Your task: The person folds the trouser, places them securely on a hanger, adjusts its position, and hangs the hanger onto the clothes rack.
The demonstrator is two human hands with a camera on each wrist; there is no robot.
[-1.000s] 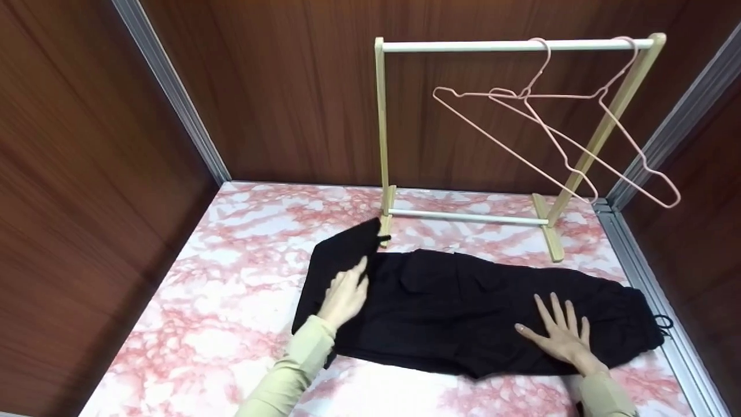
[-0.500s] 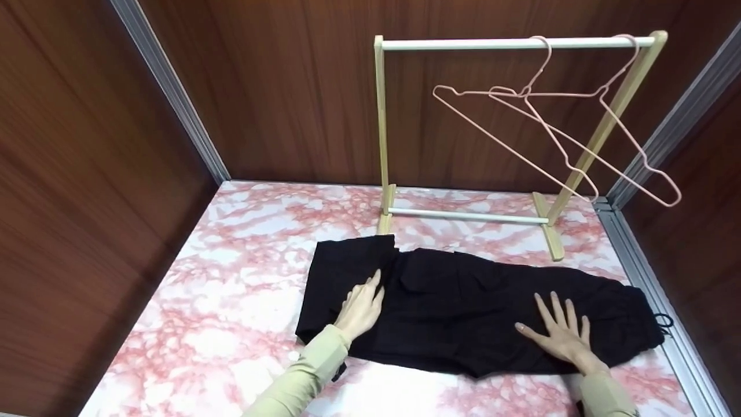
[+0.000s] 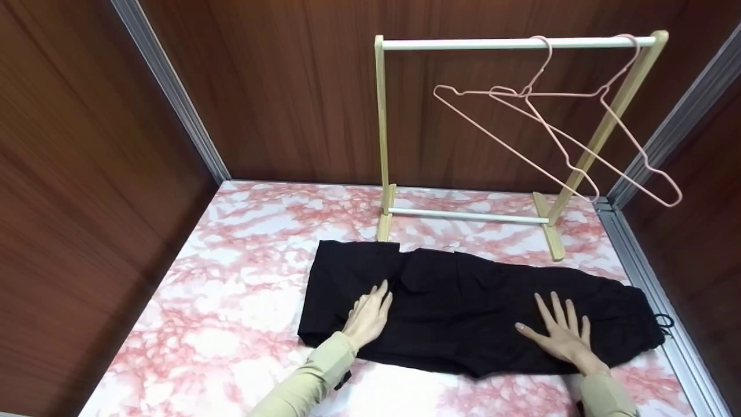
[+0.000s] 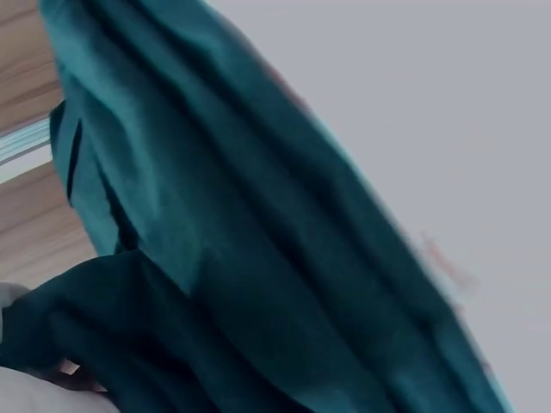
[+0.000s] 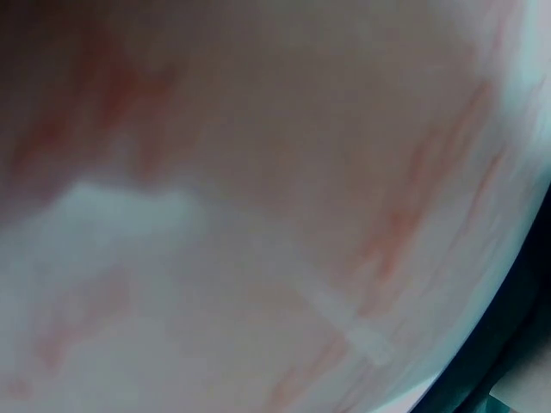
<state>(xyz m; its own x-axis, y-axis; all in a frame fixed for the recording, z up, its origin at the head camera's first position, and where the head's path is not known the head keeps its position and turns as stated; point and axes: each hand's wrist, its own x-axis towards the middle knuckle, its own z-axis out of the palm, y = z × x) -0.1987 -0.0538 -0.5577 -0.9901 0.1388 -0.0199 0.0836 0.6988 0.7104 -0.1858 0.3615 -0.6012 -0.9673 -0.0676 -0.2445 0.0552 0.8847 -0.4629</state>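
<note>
Black trousers [image 3: 451, 324] with side pockets lie lengthwise on the table, waistband [image 3: 639, 315] and drawstring to the right. At the left, the leg end [image 3: 353, 263] is doubled over toward the waist. My left hand [image 3: 367, 315] is over this folded part, its foremost fingers pointing away from me. The left wrist view shows the trouser cloth [image 4: 232, 232], tinted teal, raised in a bunch between parts of the left hand [image 4: 52, 394]. My right hand [image 3: 561, 336] rests flat on the upper trousers with fingers spread. In the right wrist view only a dark cloth edge and blurred tabletop show.
A wooden rack [image 3: 382, 127] with white rails stands behind the trousers. Two pink hangers [image 3: 498, 139] hang at its right side. The marbled pink and white table [image 3: 231, 278] is bordered by brown panels [image 3: 87, 202] and a metal rail [image 3: 654, 278] at right.
My left hand has slid right and toward me with the cloth. The folded leg end's raised corner has come down and its top edge is straighter. The right hand stays in place.
</note>
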